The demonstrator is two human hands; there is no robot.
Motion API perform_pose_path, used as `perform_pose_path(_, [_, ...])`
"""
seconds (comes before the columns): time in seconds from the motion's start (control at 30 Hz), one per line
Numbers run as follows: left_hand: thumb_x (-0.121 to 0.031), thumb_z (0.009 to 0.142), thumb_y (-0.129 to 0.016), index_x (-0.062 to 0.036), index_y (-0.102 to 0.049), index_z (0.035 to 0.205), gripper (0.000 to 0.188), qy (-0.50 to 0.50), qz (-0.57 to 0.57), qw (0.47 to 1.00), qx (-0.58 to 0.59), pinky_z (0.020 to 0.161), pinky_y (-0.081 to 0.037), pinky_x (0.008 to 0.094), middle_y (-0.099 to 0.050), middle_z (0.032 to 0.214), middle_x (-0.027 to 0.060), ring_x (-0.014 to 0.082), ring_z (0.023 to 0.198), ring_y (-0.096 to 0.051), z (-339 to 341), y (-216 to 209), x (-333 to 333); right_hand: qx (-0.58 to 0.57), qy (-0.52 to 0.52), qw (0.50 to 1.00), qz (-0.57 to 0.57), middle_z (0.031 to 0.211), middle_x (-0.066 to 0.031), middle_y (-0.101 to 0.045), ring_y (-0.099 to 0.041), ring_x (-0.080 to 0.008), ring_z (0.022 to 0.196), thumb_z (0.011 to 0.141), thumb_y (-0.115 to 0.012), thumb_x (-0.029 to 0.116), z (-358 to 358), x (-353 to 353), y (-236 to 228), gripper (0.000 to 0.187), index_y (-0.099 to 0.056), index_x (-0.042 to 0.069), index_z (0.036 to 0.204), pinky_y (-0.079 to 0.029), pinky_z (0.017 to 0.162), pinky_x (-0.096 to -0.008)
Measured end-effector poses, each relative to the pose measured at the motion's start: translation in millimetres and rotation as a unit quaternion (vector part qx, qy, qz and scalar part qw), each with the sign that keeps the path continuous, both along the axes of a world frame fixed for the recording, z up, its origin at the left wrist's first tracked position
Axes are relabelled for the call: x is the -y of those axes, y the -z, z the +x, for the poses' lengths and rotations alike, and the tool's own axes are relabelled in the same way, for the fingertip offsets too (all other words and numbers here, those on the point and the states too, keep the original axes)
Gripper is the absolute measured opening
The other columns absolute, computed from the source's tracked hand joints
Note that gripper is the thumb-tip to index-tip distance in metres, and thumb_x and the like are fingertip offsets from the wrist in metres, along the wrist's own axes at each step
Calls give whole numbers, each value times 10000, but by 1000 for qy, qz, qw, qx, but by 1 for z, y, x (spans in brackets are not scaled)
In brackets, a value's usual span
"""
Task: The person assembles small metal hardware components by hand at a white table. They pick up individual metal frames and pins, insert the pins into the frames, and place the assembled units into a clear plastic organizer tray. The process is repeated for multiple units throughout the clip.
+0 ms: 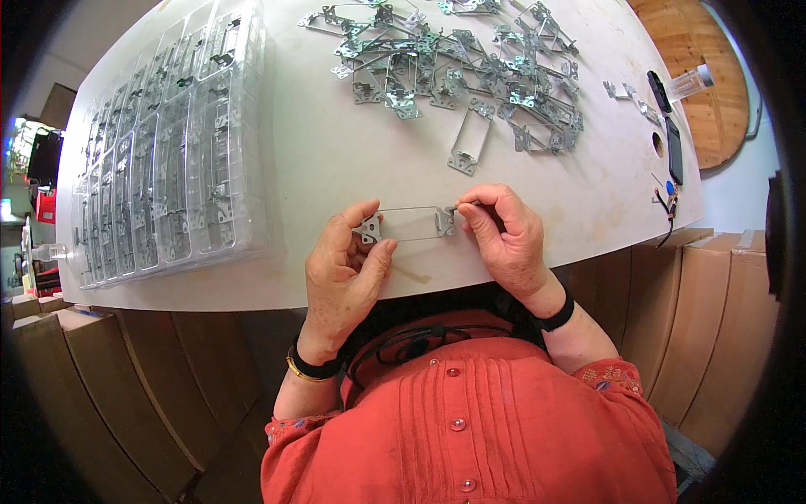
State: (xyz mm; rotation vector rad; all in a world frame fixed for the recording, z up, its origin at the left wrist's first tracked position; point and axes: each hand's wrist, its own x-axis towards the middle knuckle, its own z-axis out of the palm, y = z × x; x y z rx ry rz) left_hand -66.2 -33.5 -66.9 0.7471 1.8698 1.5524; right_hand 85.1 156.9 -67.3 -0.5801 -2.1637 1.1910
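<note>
We see one flat metal frame [406, 224] lying crosswise at the near edge of the white counter [319, 160], held between both hands. Left hand [344, 273] pinches the frame's left tab between thumb and curled fingers. Right hand [504, 239] is closed, fingertips pressed together on a small part at the frame's right tab; too small for us to tell what that part is. Frame sits between the two hands, touching both.

Just beyond the right hand: a single loose frame [470, 139], and past it a tangled pile of metal frames [470, 67]. Beyond and to the left of the left hand: clear plastic trays [168, 160] loaded with rows of frames, well apart from the hands. Far to the right of the right hand: a dark phone-like device [673, 151] and a clear tube [693, 81]. Cardboard boxes [714, 319] stand below the counter edge.
</note>
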Motion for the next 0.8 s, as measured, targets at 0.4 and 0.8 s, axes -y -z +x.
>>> perform_pose_path(0.4, [28,1007,-744,5,-580,1489,510,13,8,1000,-5,709,-581,230,-725,1210,69,65,826,-661,-2,4,1,0,0,1000,9,846,-85,-676,-661,-193,710,1028,-758,79,0,-1,-1,91,-677,49,1059,-533,658,-317])
perform_pose_path(0.8, [2,977,-772,-19,-643,1419,461,2,43,993,-114,649,-522,238,-668,1080,34,63,738,-624,-3,1,0,27,4,999,-38,822,-39,-675,-649,-110,712,1049,-713,39,1,3,-7,33,-683,38,1062,-525,657,-278])
